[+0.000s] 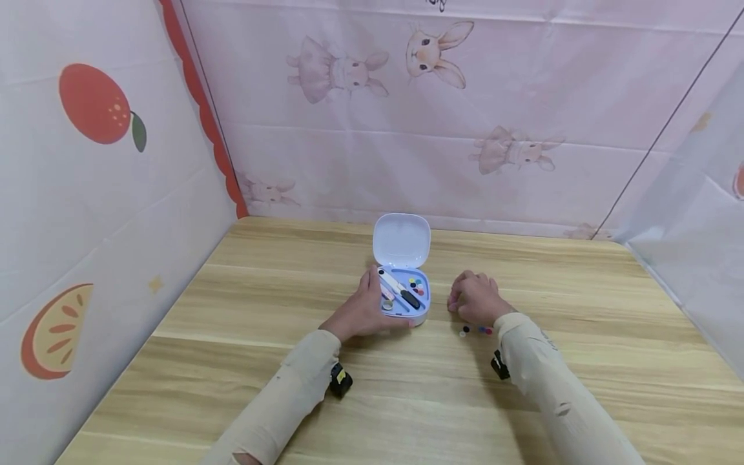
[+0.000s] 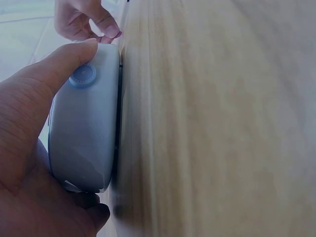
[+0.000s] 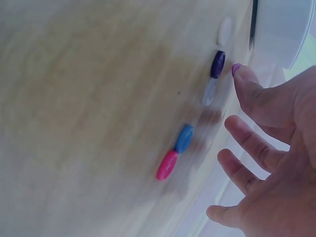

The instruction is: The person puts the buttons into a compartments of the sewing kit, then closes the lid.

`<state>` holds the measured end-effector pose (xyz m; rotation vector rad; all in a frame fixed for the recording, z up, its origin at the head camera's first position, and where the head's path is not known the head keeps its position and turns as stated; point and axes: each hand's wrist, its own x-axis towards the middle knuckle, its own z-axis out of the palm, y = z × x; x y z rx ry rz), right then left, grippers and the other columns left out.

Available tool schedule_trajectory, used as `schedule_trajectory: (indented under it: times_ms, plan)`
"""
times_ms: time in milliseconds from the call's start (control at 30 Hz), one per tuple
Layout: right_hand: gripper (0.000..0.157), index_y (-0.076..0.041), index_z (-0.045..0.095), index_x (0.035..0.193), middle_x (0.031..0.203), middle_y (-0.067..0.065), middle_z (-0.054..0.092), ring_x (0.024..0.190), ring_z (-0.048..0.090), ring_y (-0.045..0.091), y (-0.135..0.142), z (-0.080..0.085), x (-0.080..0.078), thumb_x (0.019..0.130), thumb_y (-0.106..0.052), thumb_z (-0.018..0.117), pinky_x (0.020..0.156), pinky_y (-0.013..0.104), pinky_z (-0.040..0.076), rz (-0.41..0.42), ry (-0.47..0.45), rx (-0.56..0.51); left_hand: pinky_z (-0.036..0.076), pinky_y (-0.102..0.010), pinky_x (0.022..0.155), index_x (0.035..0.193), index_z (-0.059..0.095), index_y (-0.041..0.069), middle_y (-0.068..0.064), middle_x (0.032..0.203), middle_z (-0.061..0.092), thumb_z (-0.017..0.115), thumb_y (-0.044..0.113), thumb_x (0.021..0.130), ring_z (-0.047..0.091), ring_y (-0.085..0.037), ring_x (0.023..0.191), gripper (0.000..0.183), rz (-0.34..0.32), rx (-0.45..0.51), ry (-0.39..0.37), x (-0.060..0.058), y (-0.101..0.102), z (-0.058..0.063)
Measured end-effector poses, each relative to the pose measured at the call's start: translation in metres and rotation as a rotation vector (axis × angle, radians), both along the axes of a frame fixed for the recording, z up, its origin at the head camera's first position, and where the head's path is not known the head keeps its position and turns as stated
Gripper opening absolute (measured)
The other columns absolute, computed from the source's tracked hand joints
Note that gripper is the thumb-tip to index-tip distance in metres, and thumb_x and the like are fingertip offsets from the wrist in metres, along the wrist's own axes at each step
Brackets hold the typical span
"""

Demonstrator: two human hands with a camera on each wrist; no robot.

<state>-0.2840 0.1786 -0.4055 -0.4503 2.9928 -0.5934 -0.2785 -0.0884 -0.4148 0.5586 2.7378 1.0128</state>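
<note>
A white, rounded case (image 1: 418, 319) with a blue inner tray stands on the table, its lid (image 1: 401, 240) tipped back. My left hand (image 1: 365, 310) grips it at its left and front sides, thumb beside the blue round catch (image 2: 83, 76). To the right of the case, my right hand (image 1: 478, 298) pinches a small purple button (image 3: 236, 69) at the thumb tip, close over the tabletop. Loose buttons lie near that hand, among them a blue button (image 3: 184, 138), a pink button (image 3: 167, 165) and a dark button (image 3: 217, 64).
In the case's tray are a white tool with a black end (image 1: 410, 298), a silvery ring-shaped piece (image 1: 387, 304) and several coloured buttons (image 1: 416, 284) on the right. The wood-grain table (image 1: 407, 400) meets printed cloth walls (image 1: 349, 161) at the back and sides.
</note>
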Motion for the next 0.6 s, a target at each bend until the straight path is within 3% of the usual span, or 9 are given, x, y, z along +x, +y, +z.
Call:
schedule_trajectory:
  times_ms: [600]
  plan:
    - [0.009,-0.011,0.071,0.08,0.127,0.02,0.057,0.119,0.047,0.043,-0.0016,0.0048,0.0001,0.087,-0.006,0.071,0.105,0.063,0.032,0.022,-0.003,-0.021,0.043,-0.044,0.107,0.161,-0.003,0.009,-0.015,0.156,0.023,0.084,0.06,0.072,0.047,-0.03,0.126,0.135,-0.006,-0.004,0.002,-0.0004,-0.0004,0.0]
